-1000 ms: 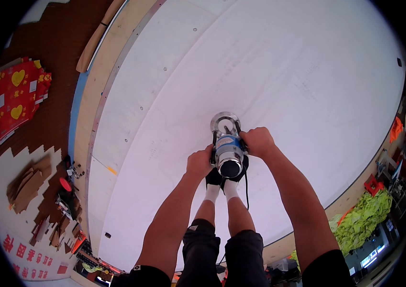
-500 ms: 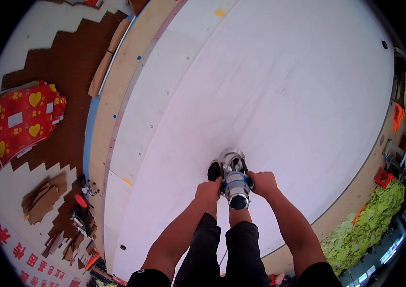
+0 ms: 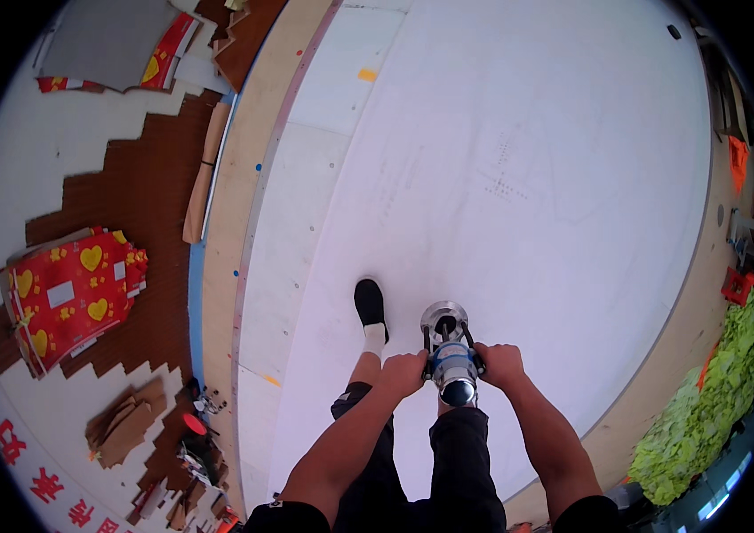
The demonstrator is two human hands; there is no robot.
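A person is standing on a big white board (image 3: 519, 178), and a power router (image 3: 450, 355) is sitting on it just in front of their legs. The left hand (image 3: 405, 373) and right hand (image 3: 501, 362) are each wrapping tight around a side handle. It looks heavy and hard, so the two handles are the best place to hold. Far left, red packages with yellow hearts (image 3: 70, 298) are lying flat, with brown cardboard pieces (image 3: 123, 426) below them.
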